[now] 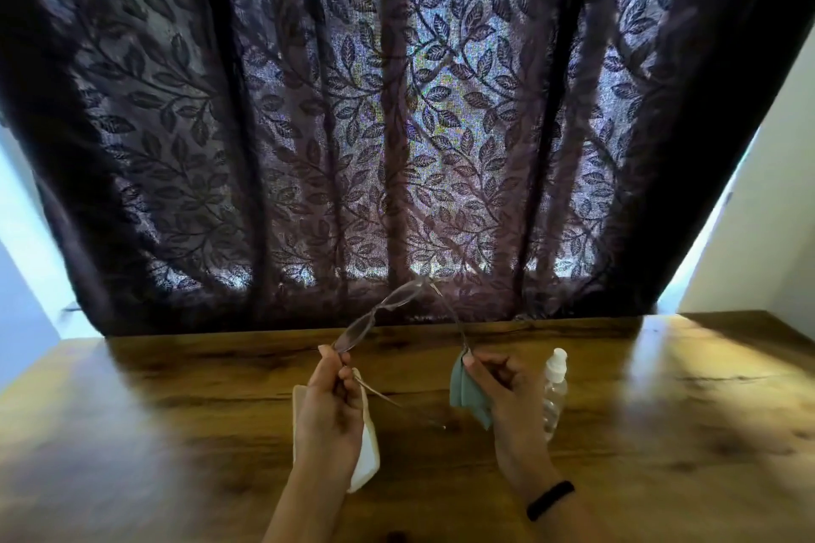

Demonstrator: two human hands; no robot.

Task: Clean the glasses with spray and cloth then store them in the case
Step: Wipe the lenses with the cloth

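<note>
The glasses [383,308], thin and pinkish with clear lenses, are held up above the wooden table [176,410] with both temples unfolded. My left hand [330,406] pinches the frame by its left lens end. My right hand [502,388] holds the tip of the right temple together with a grey-green cloth [464,392] that hangs from the fingers. A white glasses case [368,454] lies on the table under my left hand, mostly hidden by it. A clear spray bottle [555,384] with a white nozzle stands just right of my right hand.
A dark lace curtain [397,123] with a leaf pattern hangs right behind the table's far edge. White walls [758,212] flank it on both sides. A black band [549,498] sits on my right wrist.
</note>
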